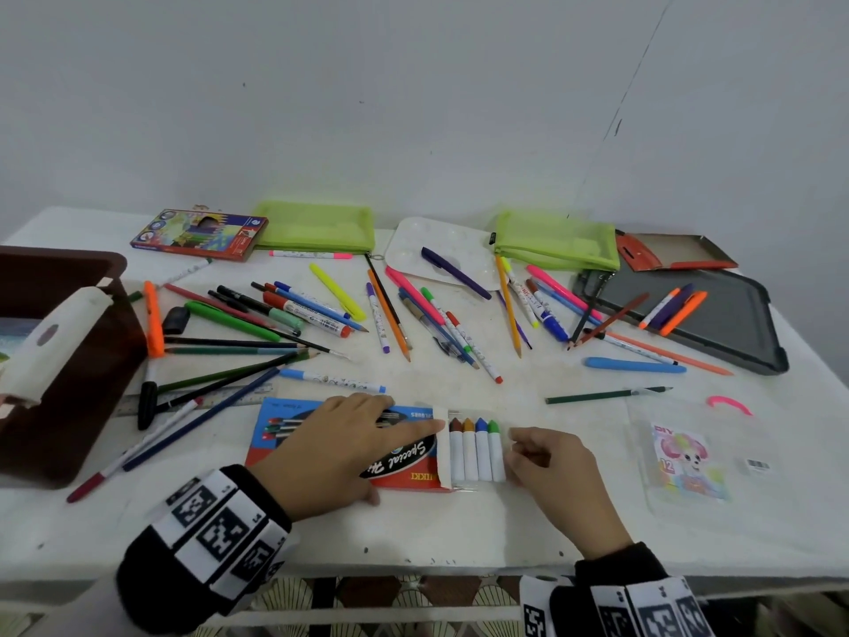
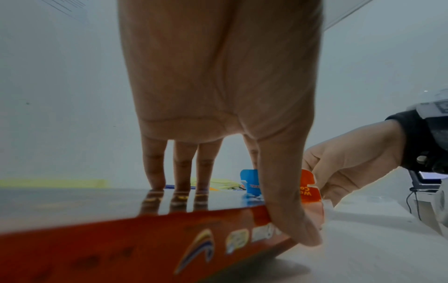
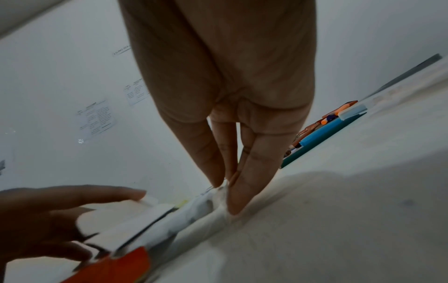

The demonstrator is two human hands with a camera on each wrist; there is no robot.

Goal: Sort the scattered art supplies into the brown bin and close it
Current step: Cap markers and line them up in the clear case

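Observation:
A blue and red crayon box (image 1: 312, 416) lies near the table's front edge. My left hand (image 1: 358, 443) presses it flat, fingers straight on top (image 2: 155, 172) and thumb against its red near side (image 2: 145, 239). A clear tray of crayons (image 1: 475, 448) sticks out of the box's open right end. My right hand (image 1: 542, 457) pinches the tray's outer edge (image 3: 213, 199) between thumb and fingers. The brown bin (image 1: 115, 264) stands open at the left edge with a white roll (image 1: 55, 342) inside.
Several pens, pencils and markers (image 1: 321, 314) lie scattered across the middle of the white table. Two green mesh pouches (image 1: 317, 227), a pencil box (image 1: 202, 232), a white palette (image 1: 413, 250) and a dark grey lid-like tray (image 1: 726, 333) sit at the back. A sticker pack (image 1: 689, 462) lies right.

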